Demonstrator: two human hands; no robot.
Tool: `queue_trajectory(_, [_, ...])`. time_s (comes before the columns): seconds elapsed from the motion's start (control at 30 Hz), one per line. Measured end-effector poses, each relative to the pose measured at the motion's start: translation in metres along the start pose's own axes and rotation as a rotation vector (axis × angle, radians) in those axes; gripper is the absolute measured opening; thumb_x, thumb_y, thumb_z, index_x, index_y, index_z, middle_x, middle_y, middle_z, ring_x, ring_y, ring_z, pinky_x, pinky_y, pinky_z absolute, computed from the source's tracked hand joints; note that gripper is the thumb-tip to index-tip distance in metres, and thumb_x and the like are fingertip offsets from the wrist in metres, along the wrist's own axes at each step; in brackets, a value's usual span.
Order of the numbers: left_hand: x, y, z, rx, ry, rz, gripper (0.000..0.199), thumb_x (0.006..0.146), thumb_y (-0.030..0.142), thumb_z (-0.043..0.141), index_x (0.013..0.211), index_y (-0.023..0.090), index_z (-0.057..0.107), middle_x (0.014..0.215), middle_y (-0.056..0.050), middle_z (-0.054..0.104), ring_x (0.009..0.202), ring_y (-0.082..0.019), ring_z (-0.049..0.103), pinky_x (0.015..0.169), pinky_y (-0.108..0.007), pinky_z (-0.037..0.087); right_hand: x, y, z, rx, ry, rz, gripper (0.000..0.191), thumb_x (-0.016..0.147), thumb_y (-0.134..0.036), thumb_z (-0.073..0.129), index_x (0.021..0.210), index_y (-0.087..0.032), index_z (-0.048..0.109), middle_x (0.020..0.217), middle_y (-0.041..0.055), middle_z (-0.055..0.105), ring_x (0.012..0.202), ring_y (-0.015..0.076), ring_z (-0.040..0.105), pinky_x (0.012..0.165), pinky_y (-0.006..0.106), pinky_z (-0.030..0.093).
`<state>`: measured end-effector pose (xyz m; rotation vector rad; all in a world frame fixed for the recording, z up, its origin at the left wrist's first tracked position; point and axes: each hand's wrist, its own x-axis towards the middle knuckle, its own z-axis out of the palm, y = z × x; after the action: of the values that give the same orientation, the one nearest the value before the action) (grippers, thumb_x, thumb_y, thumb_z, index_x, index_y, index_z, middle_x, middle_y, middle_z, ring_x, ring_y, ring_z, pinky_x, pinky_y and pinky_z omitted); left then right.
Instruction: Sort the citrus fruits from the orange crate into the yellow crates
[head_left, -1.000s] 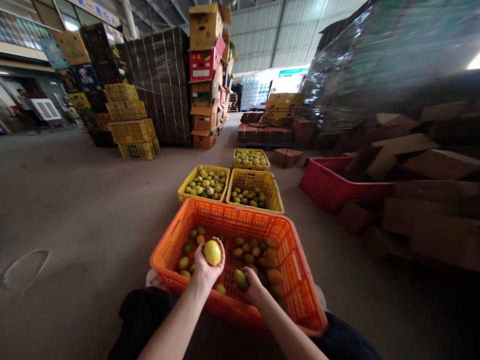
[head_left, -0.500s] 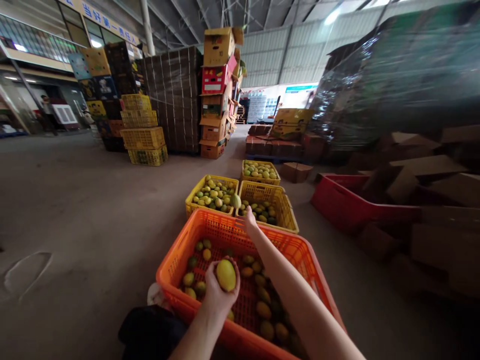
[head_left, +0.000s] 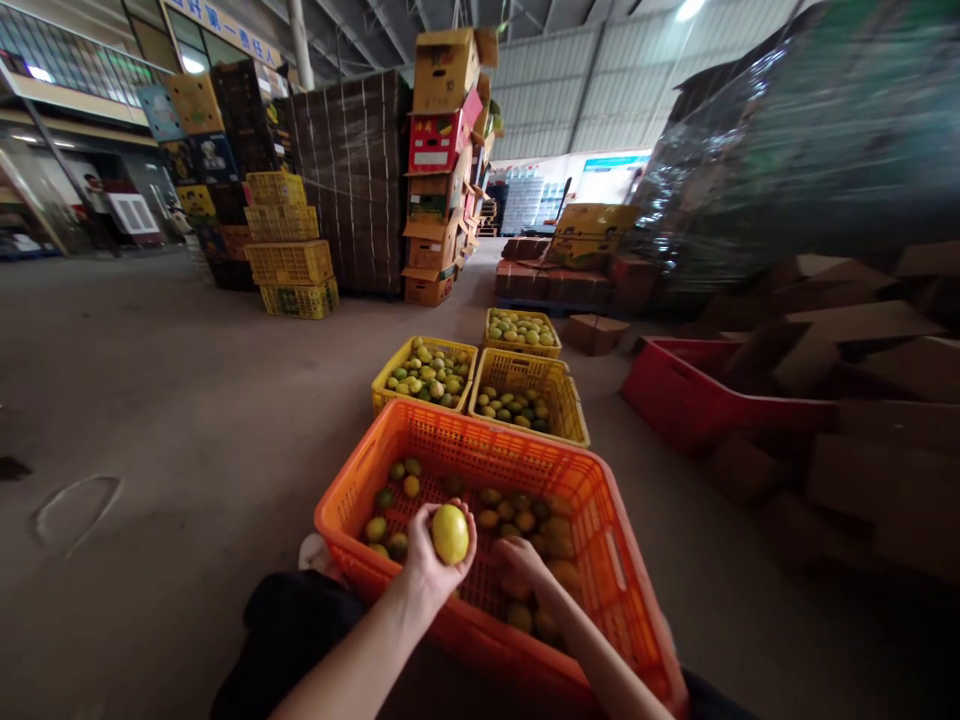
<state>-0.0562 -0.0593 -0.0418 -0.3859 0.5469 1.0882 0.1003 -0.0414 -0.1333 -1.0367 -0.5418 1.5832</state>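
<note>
The yellow fruit (head_left: pixel 450 534) sits in the left hand (head_left: pixel 424 562), above the orange crate (head_left: pixel 495 640). Its long axis runs nearly up and down in the view, slightly tilted; which end is the stem end cannot be told.

The left hand's fingers curl around it from below and the side, clamped on it. The right hand (head_left: pixel 525 565) reaches into the crate, palm down, by the loose fruit (head_left: pixel 551 540) on the right side; its fingers are bent, but blur hides whether they are apart or together, or grip anything. More fruit (head_left: pixel 412 486) lies scattered at the crate's left.

Just beyond stand three yellow crates (head_left: pixel 566 400) holding green and yellow fruit. To the right are a red tub (head_left: pixel 675 395) and cardboard (head_left: pixel 862 320).

Farther back, a tall box stack (head_left: pixel 442 85) has "10" on its top box; lettering on the red box (head_left: pixel 435 145) is too small to read. The wall sign (head_left: pixel 225 30) at upper left shows "第一责任人".
</note>
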Motion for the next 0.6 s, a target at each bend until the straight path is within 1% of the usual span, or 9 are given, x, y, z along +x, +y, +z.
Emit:
queue_trajectory(0.07, [0.008, -0.002, -0.01, 0.056, 0.033, 0.008, 0.017, 0.065, 0.014, 0.054, 0.081, 0.012, 0.06, 0.069, -0.004, 0.064, 0.066, -0.016, 0.063, 0.059, -0.027, 0.052, -0.002, -0.012, 0.009, -0.082, 0.035, 0.014, 0.012, 0.055, -0.007, 0.06, 0.049, -0.016, 0.056, 0.037, -0.0052, 0.052, 0.029, 0.0066, 0.043, 0.03, 0.014, 0.028])
queue_trajectory(0.13, [0.02, -0.002, -0.022, 0.113, 0.086, 0.047, 0.015, 0.065, 0.015, 0.053, 0.078, 0.012, 0.059, 0.068, -0.004, 0.063, 0.063, -0.015, 0.062, 0.057, -0.026, 0.051, -0.01, -0.026, 0.021, -0.179, 0.019, 0.012, 0.004, 0.058, -0.018, 0.064, 0.061, -0.016, 0.062, 0.05, -0.0015, 0.061, 0.039, 0.0093, 0.053, 0.038, 0.018, 0.038])
queue_trajectory(0.2, [0.033, -0.001, -0.035, 0.162, 0.133, 0.094, 0.012, 0.066, 0.016, 0.051, 0.075, 0.013, 0.058, 0.066, -0.004, 0.062, 0.06, -0.014, 0.061, 0.056, -0.025, 0.051, -0.022, -0.037, 0.031, -0.223, -0.059, -0.004, 0.015, 0.061, -0.028, 0.064, 0.069, -0.016, 0.063, 0.061, 0.0015, 0.065, 0.049, 0.0119, 0.058, 0.047, 0.022, 0.044])
queue_trajectory(0.27, [0.047, 0.0, -0.048, 0.203, 0.186, 0.141, 0.01, 0.067, 0.017, 0.05, 0.074, 0.013, 0.056, 0.064, -0.003, 0.061, 0.058, -0.014, 0.06, 0.055, -0.025, 0.051, -0.033, -0.042, 0.037, -0.185, -0.073, -0.041, 0.017, 0.063, -0.032, 0.062, 0.07, -0.017, 0.063, 0.065, 0.0019, 0.065, 0.054, 0.0124, 0.059, 0.054, 0.024, 0.046])
queue_trajectory(0.33, [0.059, 0.0, -0.058, 0.228, 0.255, 0.201, 0.007, 0.068, 0.017, 0.049, 0.072, 0.014, 0.054, 0.063, -0.003, 0.06, 0.057, -0.014, 0.06, 0.055, -0.026, 0.052, -0.039, -0.042, 0.041, -0.112, -0.023, -0.042, 0.013, 0.063, -0.028, 0.06, 0.068, -0.016, 0.062, 0.063, 0.0014, 0.064, 0.052, 0.0117, 0.058, 0.054, 0.024, 0.045])
queue_trajectory(0.4, [0.068, -0.002, -0.064, 0.25, 0.303, 0.262, 0.004, 0.071, 0.019, 0.048, 0.07, 0.016, 0.051, 0.061, -0.002, 0.058, 0.057, -0.014, 0.059, 0.056, -0.027, 0.052, -0.04, -0.041, 0.043, 0.023, 0.0, 0.051, 0.008, 0.062, -0.022, 0.057, 0.064, -0.015, 0.06, 0.058, 0.0014, 0.063, 0.049, 0.0113, 0.056, 0.05, 0.023, 0.043])
queue_trajectory(0.5, [0.072, -0.006, -0.065, 0.313, 0.322, 0.318, 0.005, 0.075, 0.02, 0.047, 0.07, 0.018, 0.047, 0.061, 0.001, 0.056, 0.055, -0.011, 0.058, 0.057, -0.024, 0.052, -0.041, -0.042, 0.047, 0.317, -0.044, 0.247, 0.006, 0.064, -0.016, 0.053, 0.062, -0.015, 0.058, 0.053, 0.0018, 0.062, 0.045, 0.0107, 0.055, 0.048, 0.021, 0.042])
queue_trajectory(0.53, [0.071, -0.009, -0.065, 0.344, 0.326, 0.327, 0.006, 0.076, 0.02, 0.046, 0.07, 0.018, 0.047, 0.061, 0.002, 0.055, 0.054, -0.01, 0.057, 0.057, -0.023, 0.052, -0.042, -0.044, 0.047, 0.395, -0.057, 0.288, 0.007, 0.065, -0.014, 0.052, 0.061, -0.014, 0.058, 0.052, 0.0019, 0.061, 0.044, 0.0102, 0.055, 0.048, 0.021, 0.042])
queue_trajectory(0.6, [0.068, -0.015, -0.061, 0.423, 0.331, 0.323, 0.007, 0.078, 0.019, 0.044, 0.073, 0.019, 0.047, 0.061, 0.002, 0.055, 0.053, -0.009, 0.056, 0.056, -0.023, 0.052, -0.047, -0.05, 0.047, 0.483, -0.07, 0.311, 0.01, 0.067, -0.012, 0.05, 0.062, -0.013, 0.058, 0.051, 0.0022, 0.061, 0.042, 0.0097, 0.054, 0.046, 0.02, 0.041])
